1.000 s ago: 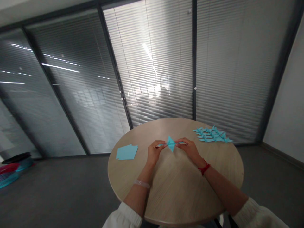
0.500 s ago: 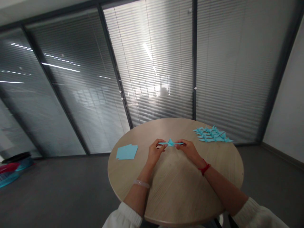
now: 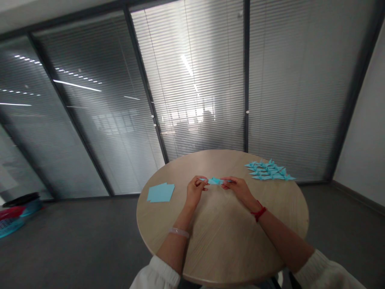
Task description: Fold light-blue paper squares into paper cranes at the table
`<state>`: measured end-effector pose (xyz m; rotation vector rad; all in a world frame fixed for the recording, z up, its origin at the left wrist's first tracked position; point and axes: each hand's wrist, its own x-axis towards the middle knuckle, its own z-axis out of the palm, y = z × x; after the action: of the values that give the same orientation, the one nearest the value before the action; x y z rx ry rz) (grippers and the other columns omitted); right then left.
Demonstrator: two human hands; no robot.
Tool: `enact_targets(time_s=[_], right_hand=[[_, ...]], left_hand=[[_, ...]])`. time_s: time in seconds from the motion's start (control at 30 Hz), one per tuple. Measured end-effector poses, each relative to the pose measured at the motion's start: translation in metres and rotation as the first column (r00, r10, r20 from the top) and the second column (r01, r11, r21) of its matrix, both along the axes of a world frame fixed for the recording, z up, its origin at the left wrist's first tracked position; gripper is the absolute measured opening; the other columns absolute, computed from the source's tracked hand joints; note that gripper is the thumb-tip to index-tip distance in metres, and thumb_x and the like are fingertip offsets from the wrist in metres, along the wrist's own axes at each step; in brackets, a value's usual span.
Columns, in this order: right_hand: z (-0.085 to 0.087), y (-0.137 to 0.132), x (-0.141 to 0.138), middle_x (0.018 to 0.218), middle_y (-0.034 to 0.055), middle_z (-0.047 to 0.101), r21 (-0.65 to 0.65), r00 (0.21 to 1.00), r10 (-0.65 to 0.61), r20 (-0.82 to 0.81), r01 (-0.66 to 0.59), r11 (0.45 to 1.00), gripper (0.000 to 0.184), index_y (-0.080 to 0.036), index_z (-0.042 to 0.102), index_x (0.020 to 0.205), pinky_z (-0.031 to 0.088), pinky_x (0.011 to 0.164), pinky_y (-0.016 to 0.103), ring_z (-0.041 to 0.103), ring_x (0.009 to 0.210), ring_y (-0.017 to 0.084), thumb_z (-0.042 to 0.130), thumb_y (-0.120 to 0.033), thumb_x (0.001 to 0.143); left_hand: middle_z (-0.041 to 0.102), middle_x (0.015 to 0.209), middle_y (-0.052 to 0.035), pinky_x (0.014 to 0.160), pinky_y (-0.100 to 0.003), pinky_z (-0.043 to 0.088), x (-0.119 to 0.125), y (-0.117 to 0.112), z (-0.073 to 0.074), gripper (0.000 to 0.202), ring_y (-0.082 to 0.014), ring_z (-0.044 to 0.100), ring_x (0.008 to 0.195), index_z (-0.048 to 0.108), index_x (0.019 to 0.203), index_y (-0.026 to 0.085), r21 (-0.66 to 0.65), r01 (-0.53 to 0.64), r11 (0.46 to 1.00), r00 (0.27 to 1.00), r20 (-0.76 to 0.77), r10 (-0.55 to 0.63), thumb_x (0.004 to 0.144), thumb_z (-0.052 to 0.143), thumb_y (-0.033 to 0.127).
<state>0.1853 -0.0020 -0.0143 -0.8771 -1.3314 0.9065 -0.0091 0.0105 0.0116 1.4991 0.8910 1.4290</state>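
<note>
A light-blue origami crane [image 3: 214, 181] is stretched between my two hands over the middle of the round table [image 3: 228, 241]. My left hand [image 3: 195, 190] pinches its left tip between thumb and fingers. Its right tip is closed in the fingers of my right hand [image 3: 239, 188]. The middle of the folded paper looks low and flattened, and its finer folds are too small to make out. To the right, several finished blue paper cranes [image 3: 270, 170] sit in rows near the table's far edge.
A small stack of flat blue paper sheets [image 3: 161, 193] lies left of my left hand. Beyond the table stands a glass partition with blinds [image 3: 204, 80]. Red, blue and black round items [image 3: 21, 212] are on the floor at far left.
The crane's raised middle point has dropped and the body looks flatter and wider. Both hands keep hold of the ends, with only slight shifts.
</note>
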Motion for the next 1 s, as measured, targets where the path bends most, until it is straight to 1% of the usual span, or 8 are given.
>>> enact_targets(time_s=[0.1,0.33,0.53,0.7,0.77,0.87,0.93,1.0], right_hand=[[-0.001,0.0,0.0,0.072,0.0066,0.071,0.002,0.998,0.032,-0.063,-0.032,0.999,0.042,-0.016,0.071,0.091,0.055,0.07,0.036,0.067,0.067,0.02,0.07,-0.049,0.064],[-0.002,0.001,0.002,0.078,0.0068,0.071,-0.005,0.992,0.052,-0.114,-0.053,0.999,0.04,-0.017,0.069,0.093,0.054,0.07,0.035,0.068,0.072,0.02,0.067,-0.048,0.068],[0.001,-0.002,0.0,0.078,0.0084,0.071,-0.031,0.985,0.084,-0.149,-0.09,0.995,0.044,-0.016,0.067,0.095,0.055,0.069,0.036,0.068,0.074,0.023,0.067,-0.05,0.067],[0.001,-0.006,0.001,0.079,0.0099,0.071,-0.096,0.963,0.133,-0.234,-0.159,0.983,0.038,-0.015,0.064,0.102,0.055,0.072,0.037,0.069,0.076,0.024,0.066,-0.039,0.072],[0.0,-0.006,0.003,0.081,0.0108,0.072,-0.126,0.947,0.144,-0.287,-0.187,0.974,0.034,-0.015,0.064,0.102,0.055,0.074,0.037,0.069,0.077,0.024,0.065,-0.033,0.073],[-0.001,-0.006,0.005,0.085,0.0124,0.072,-0.157,0.917,0.174,-0.358,-0.243,0.957,0.027,-0.014,0.064,0.1,0.054,0.078,0.038,0.069,0.081,0.024,0.063,-0.027,0.076],[-0.001,-0.007,0.006,0.088,0.0133,0.071,-0.186,0.903,0.196,-0.381,-0.283,0.941,0.024,-0.014,0.064,0.098,0.054,0.081,0.04,0.069,0.084,0.025,0.062,-0.025,0.076],[-0.001,-0.008,0.005,0.091,0.0139,0.071,-0.214,0.9,0.228,-0.37,-0.322,0.922,0.024,-0.014,0.064,0.099,0.053,0.082,0.041,0.068,0.086,0.025,0.061,-0.024,0.077]], left_hand=[[0.066,0.067,-0.0053,0.053,-0.024,0.053,-0.002,0.0,0.001,0.04,-0.02,0.066,0.074,0.061,0.083,0.012,-0.024,-0.016,1.0,0.999,0.04,0.017,0.064,0.07,0.046],[0.069,0.091,-0.0133,0.06,-0.025,0.054,-0.008,-0.001,0.001,0.044,-0.0226,0.066,0.084,0.065,0.087,0.01,-0.103,-0.009,0.995,0.993,0.12,0.022,0.066,0.068,0.049],[0.069,0.084,-0.0128,0.059,-0.027,0.054,-0.009,0.001,-0.001,0.045,-0.0225,0.067,0.079,0.064,0.085,0.01,-0.113,-0.018,0.993,0.99,0.136,0.033,0.066,0.068,0.051],[0.069,0.084,-0.0133,0.06,-0.028,0.054,-0.008,0.0,-0.001,0.046,-0.0239,0.066,0.083,0.064,0.085,0.01,-0.118,-0.02,0.993,0.993,0.113,0.033,0.067,0.066,0.052],[0.068,0.092,-0.0139,0.064,-0.029,0.054,-0.007,-0.001,0.0,0.045,-0.0251,0.064,0.091,0.064,0.09,0.011,-0.105,0.002,0.994,0.995,0.095,0.008,0.069,0.065,0.051],[0.065,0.106,-0.013,0.073,-0.032,0.053,-0.002,-0.003,0.001,0.049,-0.0246,0.06,0.102,0.059,0.106,0.015,-0.073,0.077,0.994,0.995,0.073,-0.072,0.069,0.068,0.046],[0.066,0.107,-0.0117,0.08,-0.034,0.051,0.001,-0.003,0.0,0.055,-0.0228,0.06,0.102,0.056,0.111,0.016,-0.05,0.143,0.989,0.989,0.03,-0.141,0.064,0.073,0.04],[0.067,0.105,-0.0109,0.085,-0.034,0.047,0.004,-0.003,-0.002,0.055,-0.0217,0.06,0.1,0.057,0.109,0.015,-0.02,0.178,0.984,0.984,-0.026,-0.179,0.062,0.075,0.036]])
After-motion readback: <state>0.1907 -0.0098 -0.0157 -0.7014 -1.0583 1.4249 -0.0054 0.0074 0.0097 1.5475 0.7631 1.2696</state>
